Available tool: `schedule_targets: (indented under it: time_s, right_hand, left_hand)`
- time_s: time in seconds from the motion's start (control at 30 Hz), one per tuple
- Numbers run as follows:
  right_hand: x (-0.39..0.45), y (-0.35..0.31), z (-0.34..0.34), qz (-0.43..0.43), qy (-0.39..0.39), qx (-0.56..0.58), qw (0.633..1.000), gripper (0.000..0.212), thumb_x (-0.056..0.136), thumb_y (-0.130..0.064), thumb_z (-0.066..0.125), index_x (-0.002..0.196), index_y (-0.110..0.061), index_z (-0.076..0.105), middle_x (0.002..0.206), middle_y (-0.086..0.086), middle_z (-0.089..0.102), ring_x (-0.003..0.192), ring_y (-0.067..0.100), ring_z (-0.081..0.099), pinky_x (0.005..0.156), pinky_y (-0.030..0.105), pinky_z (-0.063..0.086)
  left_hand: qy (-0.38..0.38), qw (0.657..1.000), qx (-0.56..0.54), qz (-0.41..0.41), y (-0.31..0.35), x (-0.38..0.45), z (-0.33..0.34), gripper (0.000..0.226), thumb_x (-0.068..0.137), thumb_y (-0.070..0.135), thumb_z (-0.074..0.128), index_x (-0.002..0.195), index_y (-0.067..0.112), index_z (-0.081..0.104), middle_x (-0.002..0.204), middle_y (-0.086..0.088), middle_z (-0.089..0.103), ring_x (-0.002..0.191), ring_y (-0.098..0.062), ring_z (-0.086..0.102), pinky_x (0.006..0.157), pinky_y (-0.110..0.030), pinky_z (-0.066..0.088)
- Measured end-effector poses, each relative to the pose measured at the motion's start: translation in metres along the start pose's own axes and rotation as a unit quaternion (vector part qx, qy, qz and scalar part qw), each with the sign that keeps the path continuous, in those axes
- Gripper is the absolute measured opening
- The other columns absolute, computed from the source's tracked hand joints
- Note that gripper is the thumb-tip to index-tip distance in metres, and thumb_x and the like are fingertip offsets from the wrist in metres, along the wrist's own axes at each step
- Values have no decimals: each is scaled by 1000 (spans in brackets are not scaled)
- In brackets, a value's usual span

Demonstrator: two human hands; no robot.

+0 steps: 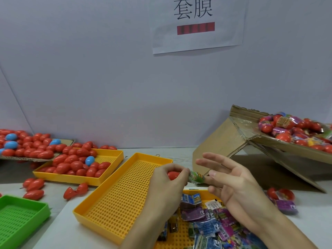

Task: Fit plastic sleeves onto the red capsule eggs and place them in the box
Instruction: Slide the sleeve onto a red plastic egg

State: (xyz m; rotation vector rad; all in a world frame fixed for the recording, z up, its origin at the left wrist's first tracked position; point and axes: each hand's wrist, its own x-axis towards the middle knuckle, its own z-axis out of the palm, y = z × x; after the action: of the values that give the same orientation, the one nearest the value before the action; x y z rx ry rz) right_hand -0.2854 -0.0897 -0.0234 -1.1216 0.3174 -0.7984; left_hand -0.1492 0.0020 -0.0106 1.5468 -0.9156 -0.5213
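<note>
Red egg: a red capsule egg (172,175) sits above the near yellow tray, wrapped in the curled fingers of the left hand (166,184), only its rounded side showing.
Sleeve: a green printed plastic sleeve (196,177) juts from the egg's right end, lying between the two hands; how far it is on the egg cannot be told.
Left hand: forearm rises from the bottom edge, back of the hand toward the camera, fingers and thumb closed round the egg.
Right hand: the right hand (233,184) is palm up and tilted left, fingers spread and nearly straight, one fingertip touching the sleeve's right end; it grips nothing.
Near tray: a perforated yellow tray (116,200) lies under the hands, its left part bare.
Loose sleeves: a heap of flat printed sleeves (206,220) lies below the right forearm.
Far tray: a second yellow tray (109,169) holds red eggs and one blue egg (89,160).
Box: a tilted cardboard box (224,139) at the right holds sleeved eggs (294,130).
Left edge: a green tray (19,218); loose red eggs (34,187) on the tabletop (57,230).
Wall: a paper sign (197,24) with printed characters.
</note>
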Motion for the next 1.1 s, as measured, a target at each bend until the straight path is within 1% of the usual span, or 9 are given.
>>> schedule_targets:
  time_s: [0.13,0.3,0.4,0.57,0.63,0.73,0.8,0.9,1.1]
  right_hand:
    - [0,1,0,20,6,-39,999,32,79,-3,66,104,-21,77,112,10,73,75,14,67,51,23,51]
    - [-2,6,6,7,38,-129,991,29,92,-7,64,102,-31,76,102,2,74,92,14,69,63,24,52]
    - [-2,4,6,-8,67,-109,992,34,90,0,64,101,-31,76,100,6,73,84,15,68,62,24,52]
    - [-1,1,4,-7,98,-45,994,38,90,5,61,96,-28,78,96,3,74,80,14,66,59,22,53]
    - [-1,1,6,-11,97,-47,994,38,90,5,61,97,-29,78,99,3,74,84,13,66,61,23,52]
    - [-1,2,7,-18,88,-38,995,39,89,6,61,98,-28,77,101,3,74,84,11,68,61,22,52]
    - [-1,2,7,-18,78,-18,997,40,89,8,59,98,-27,78,101,4,74,83,11,68,59,21,52]
    - [-1,2,6,-17,64,14,998,38,84,8,60,99,-22,78,101,5,73,80,12,67,58,20,53]
    - [-1,0,6,-16,9,76,997,38,72,1,64,104,-16,76,101,7,72,76,14,65,58,21,53]
  left_hand:
    - [4,999,-1,33,-1,0,0,21,91,25,68,71,25,70,58,14,60,50,-2,51,52,-18,39]
    - [0,994,65,93,-1,-1,1,14,91,30,68,77,30,70,69,16,66,63,-2,59,60,-19,47]
    - [1,994,64,88,-3,-2,1,7,90,33,69,83,32,69,72,11,66,64,-4,60,61,-20,49]
    - [-6,998,53,39,-3,-3,2,16,84,44,73,90,29,69,74,2,66,59,-1,58,56,-19,49]
    - [-44,999,28,1,-2,-4,3,20,81,47,74,84,28,72,63,9,65,51,1,56,47,-16,44]
    - [-97,995,5,-37,-3,-4,2,16,80,51,73,79,36,75,58,15,63,48,1,53,48,-15,42]
    - [-112,992,-25,-55,-3,-5,0,11,81,48,75,81,37,76,60,11,64,50,-5,52,48,-20,43]
    - [-125,985,-81,-82,-3,-3,-3,19,78,41,79,88,24,78,64,4,63,53,-12,49,48,-24,41]
    - [-205,963,-130,-114,-2,-3,-4,20,79,35,79,82,16,75,71,-1,55,54,-13,42,51,-26,33]
